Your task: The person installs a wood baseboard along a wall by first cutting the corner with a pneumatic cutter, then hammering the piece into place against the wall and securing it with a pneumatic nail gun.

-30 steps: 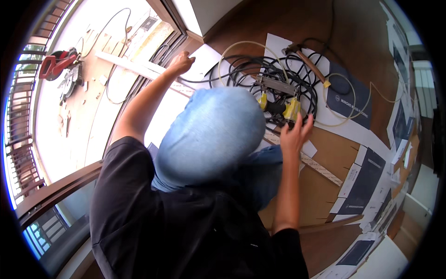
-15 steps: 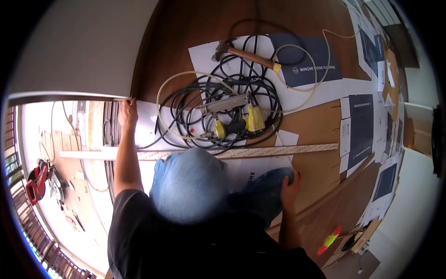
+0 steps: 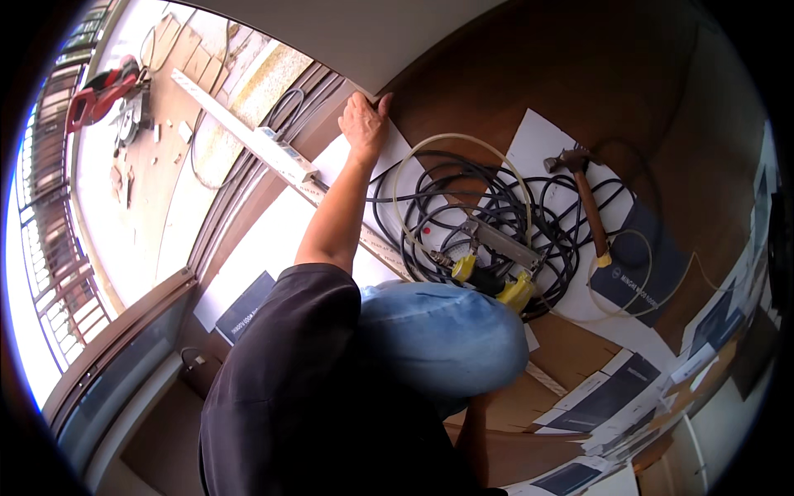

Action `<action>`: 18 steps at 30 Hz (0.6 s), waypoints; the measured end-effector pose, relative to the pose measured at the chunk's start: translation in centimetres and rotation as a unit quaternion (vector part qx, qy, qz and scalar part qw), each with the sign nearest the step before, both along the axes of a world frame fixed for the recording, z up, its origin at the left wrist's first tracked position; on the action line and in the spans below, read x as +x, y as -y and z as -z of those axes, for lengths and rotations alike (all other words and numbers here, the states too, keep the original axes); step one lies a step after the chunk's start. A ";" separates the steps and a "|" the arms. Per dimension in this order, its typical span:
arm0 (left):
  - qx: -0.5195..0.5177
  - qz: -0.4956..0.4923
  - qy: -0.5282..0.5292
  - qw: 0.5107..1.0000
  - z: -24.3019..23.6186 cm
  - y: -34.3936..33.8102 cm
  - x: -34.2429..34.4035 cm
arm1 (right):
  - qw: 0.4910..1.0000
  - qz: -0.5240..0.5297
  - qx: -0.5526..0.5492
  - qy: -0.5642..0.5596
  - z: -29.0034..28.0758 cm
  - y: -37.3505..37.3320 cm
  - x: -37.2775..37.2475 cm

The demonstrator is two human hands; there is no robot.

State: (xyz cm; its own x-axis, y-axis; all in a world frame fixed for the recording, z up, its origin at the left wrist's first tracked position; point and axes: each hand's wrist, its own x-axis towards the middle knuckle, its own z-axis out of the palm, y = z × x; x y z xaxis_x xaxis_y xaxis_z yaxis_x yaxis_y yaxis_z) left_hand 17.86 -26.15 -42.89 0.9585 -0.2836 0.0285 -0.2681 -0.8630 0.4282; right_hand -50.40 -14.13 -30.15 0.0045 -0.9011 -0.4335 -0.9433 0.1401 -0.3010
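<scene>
My left hand reaches forward to the bottom corner of a pale wall panel. Its thumb stands on one side of the corner and its bent fingers on the other, clasping it. By my left forearm lies a long pale strip running out across the door sill. Only my right forearm shows, low beside my bent knee; the hand is hidden behind the knee. In front of my knee a yellow-and-black nail gun rests on a tangle of black hose. A wooden-handled hammer lies beyond it.
Cardboard sheets and white-and-navy packaging cover parts of the brown floor. Outside the sill are a red saw, offcuts and a railing. A clear hose loops over the black one.
My view has swung left, so the hoses and tools appear farther right. My left hand stays at the wall corner, its thumb now showing. My right hand has gone out of sight behind the knee.
</scene>
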 end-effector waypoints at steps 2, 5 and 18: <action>0.021 0.020 0.070 0.997 1.4 -0.1 -0.3 | 1.000 0.013 0.024 -0.002 0.1 0.3 -0.2; 0.034 0.006 0.102 0.994 1.4 0.3 -1.2 | 0.998 0.031 0.058 -0.002 0.3 2.1 0.1; 0.028 0.010 0.080 0.996 0.5 -0.3 0.8 | 0.988 -0.099 -0.110 -0.032 -13.5 25.3 7.4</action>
State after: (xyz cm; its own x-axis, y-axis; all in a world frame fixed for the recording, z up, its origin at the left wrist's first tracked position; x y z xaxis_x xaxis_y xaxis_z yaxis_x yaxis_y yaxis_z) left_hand 18.67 -25.87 -43.41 0.9373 -0.3078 0.1634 -0.3460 -0.8779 0.3310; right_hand -42.95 -39.39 -16.68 0.1696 -0.9577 -0.2326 -0.9639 -0.1120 -0.2417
